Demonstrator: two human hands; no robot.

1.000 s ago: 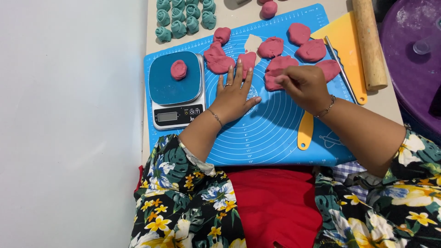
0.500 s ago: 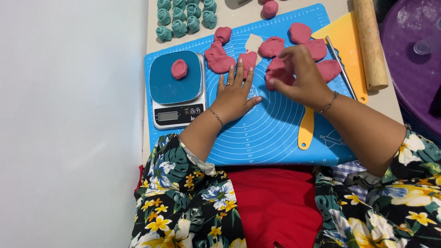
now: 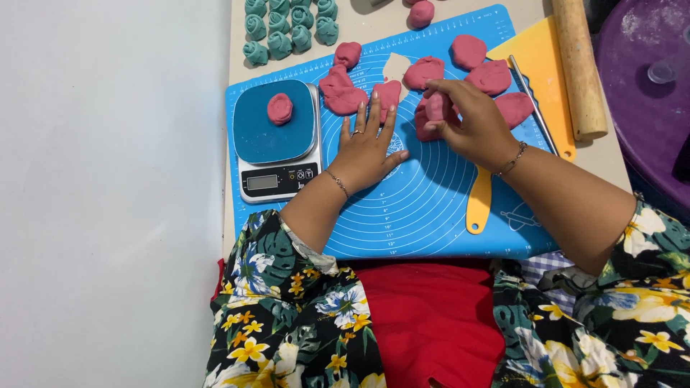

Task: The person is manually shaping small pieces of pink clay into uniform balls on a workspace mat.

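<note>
Sitting on the smooth teal scale (image 3: 277, 136) at nine o'clock is a round pink dough ball (image 3: 279, 108); the left hand (image 3: 366, 147) lies flat, fingers spread, on the ringed blue mat (image 3: 431, 208); at two o'clock the right hand (image 3: 471, 122) pinches a soft pink dough lump (image 3: 433, 109).

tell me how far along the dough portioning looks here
Done: a batch of teal dough pieces sits shaped at the table's top edge. In hand: the right hand has a grip on a pink dough lump; the left hand lies flat on the blue mat. One pink piece sits on the scale. Left: several rough pink lumps.
</note>
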